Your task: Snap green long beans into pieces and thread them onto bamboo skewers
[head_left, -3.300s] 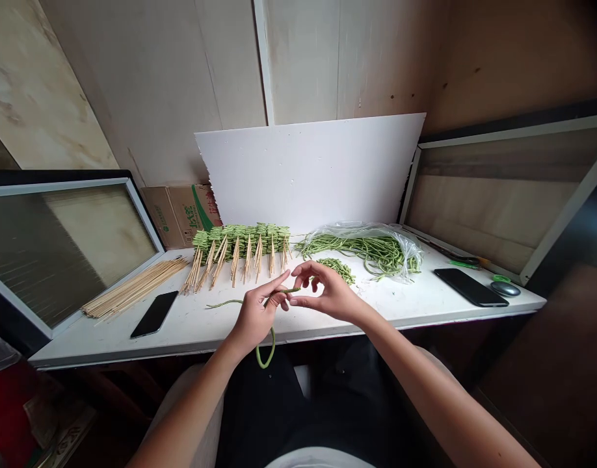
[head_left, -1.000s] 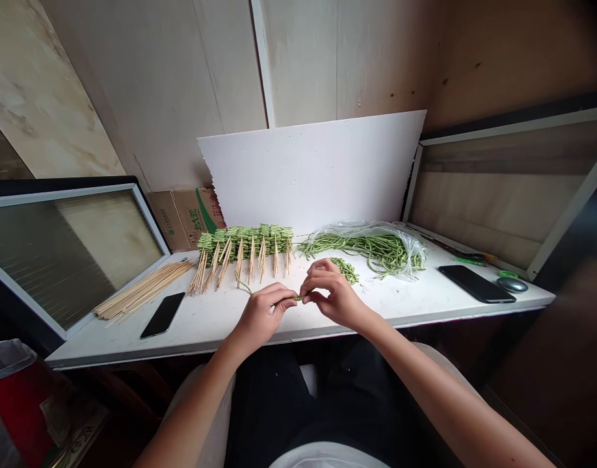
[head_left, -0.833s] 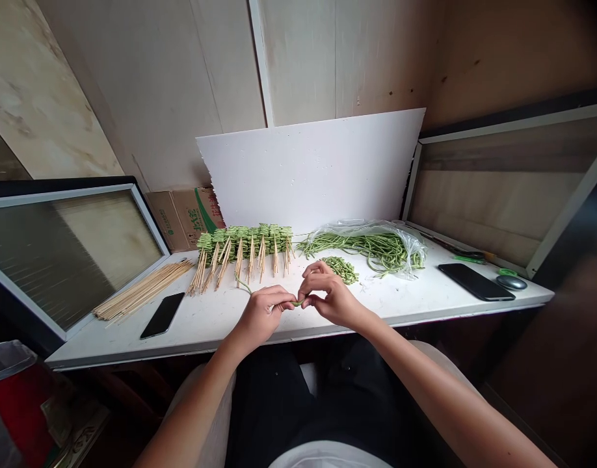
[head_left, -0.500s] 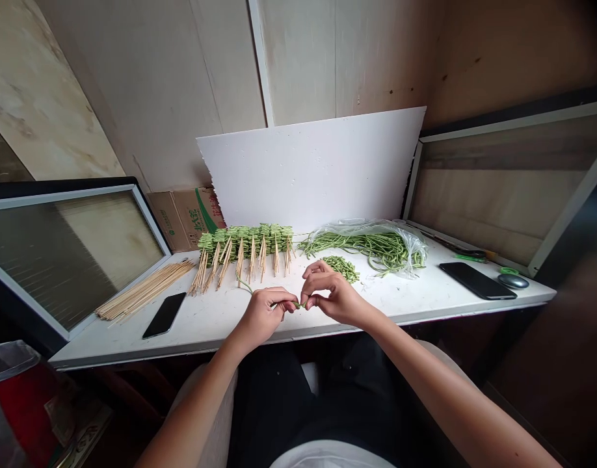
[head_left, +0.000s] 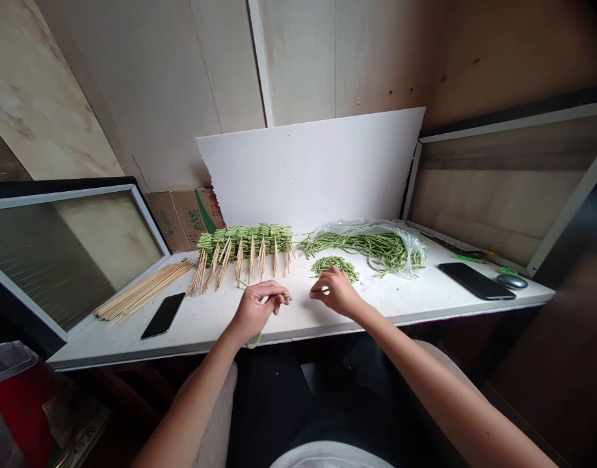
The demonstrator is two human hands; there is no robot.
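My left hand is shut on a long yardlong bean, whose tip pokes out near my fingertips and whose end hangs in a loop past the white table's front edge. My right hand is pinched closed just in front of a small heap of cut bean pieces. I see nothing between its fingers. Behind my hands stands a long row of wooden skewers threaded with bean pieces, their points toward me.
A plastic bag of whole beans lies back right, with a black phone and a small grey round object beyond it. Bare skewers and another phone lie left. White board stands behind.
My hands have parted from their pinch at the bean. The right hand moved right toward the heap, and the left drew back with the bean. The heap spreads further left.
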